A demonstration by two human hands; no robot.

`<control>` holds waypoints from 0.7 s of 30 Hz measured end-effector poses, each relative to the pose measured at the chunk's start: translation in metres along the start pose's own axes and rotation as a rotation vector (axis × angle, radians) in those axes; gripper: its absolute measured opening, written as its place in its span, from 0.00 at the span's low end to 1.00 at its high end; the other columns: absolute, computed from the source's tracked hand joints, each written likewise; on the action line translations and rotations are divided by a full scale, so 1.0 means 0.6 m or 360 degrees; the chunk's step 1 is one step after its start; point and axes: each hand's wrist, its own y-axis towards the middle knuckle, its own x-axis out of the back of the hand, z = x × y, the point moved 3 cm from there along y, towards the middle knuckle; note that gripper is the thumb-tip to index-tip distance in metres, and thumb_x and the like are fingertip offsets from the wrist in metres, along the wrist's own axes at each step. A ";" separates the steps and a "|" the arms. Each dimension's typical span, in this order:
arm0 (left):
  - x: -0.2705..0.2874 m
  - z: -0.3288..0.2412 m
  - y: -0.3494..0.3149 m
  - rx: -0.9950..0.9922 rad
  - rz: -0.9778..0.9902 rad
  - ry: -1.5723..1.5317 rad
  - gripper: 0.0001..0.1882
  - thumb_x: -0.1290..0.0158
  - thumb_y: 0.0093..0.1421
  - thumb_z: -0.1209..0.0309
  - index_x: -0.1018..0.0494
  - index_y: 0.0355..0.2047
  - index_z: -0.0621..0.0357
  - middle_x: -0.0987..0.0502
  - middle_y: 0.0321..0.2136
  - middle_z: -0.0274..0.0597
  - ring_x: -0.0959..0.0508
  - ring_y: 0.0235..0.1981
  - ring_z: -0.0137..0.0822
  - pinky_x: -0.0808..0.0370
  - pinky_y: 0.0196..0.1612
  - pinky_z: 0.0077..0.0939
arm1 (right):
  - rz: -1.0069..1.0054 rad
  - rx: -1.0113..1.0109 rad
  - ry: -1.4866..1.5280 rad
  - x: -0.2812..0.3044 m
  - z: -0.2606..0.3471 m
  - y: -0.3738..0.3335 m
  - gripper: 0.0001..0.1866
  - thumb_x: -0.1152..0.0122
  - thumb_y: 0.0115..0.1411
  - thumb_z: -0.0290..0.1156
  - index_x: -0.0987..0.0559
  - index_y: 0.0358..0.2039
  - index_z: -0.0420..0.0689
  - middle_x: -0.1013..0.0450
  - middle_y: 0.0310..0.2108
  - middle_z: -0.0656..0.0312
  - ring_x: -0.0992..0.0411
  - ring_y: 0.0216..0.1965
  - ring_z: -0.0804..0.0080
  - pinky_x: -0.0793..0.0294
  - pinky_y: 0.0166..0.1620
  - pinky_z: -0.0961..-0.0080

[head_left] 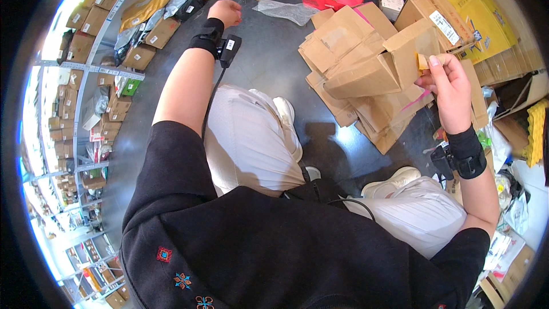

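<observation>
My right hand point(452, 88) pinches a short orange-brown strip of packing tape point(422, 62) between thumb and fingers. The strip is at the edge of an opened cardboard box point(366, 75), which lies tilted on a pile of flattened cardboard point(384, 127) on the floor in front of me. My left hand point(226, 14) is stretched out ahead on the left, apart from the cardboard. Its fingers are curled closed, and whatever may be in them is hidden. Both wrists carry black straps with small devices.
Metal shelves point(86, 68) full of parcels line the left. Bubble wrap point(285, 11) lies on the grey floor point(251, 40) ahead. Beyond the pile are a red open box point(337, 1), a white small box point(390, 1) and a yellow carton point(486, 28). Loose packaging point(517, 209) clutters the right.
</observation>
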 end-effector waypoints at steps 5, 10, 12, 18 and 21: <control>0.005 -0.063 0.001 0.0026 0.0045 0.0109 0.13 0.46 0.64 0.67 0.22 0.28 0.67 0.19 0.24 0.41 0.18 0.23 0.33 0.22 0.26 0.26 | -0.0003 0.0012 0.0038 0.009 -0.007 0.004 0.11 0.43 0.70 0.35 0.26 0.39 0.39 0.26 0.34 0.62 0.23 0.31 0.75 0.20 0.37 0.78; -0.042 -0.160 -0.029 -0.0113 0.0044 0.0447 0.15 0.44 0.63 0.61 0.21 0.31 0.62 0.20 0.21 0.39 0.19 0.23 0.30 0.23 0.26 0.24 | 0.0026 0.0018 0.0050 0.001 0.005 0.004 0.11 0.43 0.70 0.37 0.26 0.38 0.42 0.26 0.33 0.63 0.23 0.31 0.74 0.21 0.39 0.77; -0.052 -0.206 -0.048 -0.0170 -0.0013 0.0461 0.14 0.46 0.63 0.63 0.22 0.30 0.62 0.20 0.21 0.38 0.18 0.25 0.33 0.21 0.31 0.27 | 0.0053 0.0022 0.0072 0.000 0.002 0.010 0.11 0.44 0.70 0.37 0.26 0.38 0.42 0.26 0.34 0.63 0.23 0.31 0.75 0.20 0.39 0.77; -0.134 -0.352 -0.148 -0.0773 0.0531 0.0018 0.14 0.47 0.67 0.63 0.24 0.45 0.59 0.19 0.35 0.37 0.23 0.32 0.25 0.26 0.34 0.21 | 0.0127 0.0035 0.0129 -0.002 0.000 0.015 0.11 0.45 0.70 0.36 0.26 0.37 0.41 0.26 0.34 0.64 0.24 0.33 0.77 0.20 0.40 0.78; -0.169 -0.445 -0.250 -0.0543 0.1094 -0.0399 0.22 0.50 0.69 0.52 0.22 0.40 0.61 0.22 0.29 0.33 0.26 0.27 0.22 0.30 0.28 0.16 | 0.0154 0.0105 0.0128 -0.010 0.006 0.011 0.10 0.46 0.71 0.35 0.26 0.38 0.41 0.26 0.33 0.64 0.26 0.33 0.79 0.21 0.41 0.79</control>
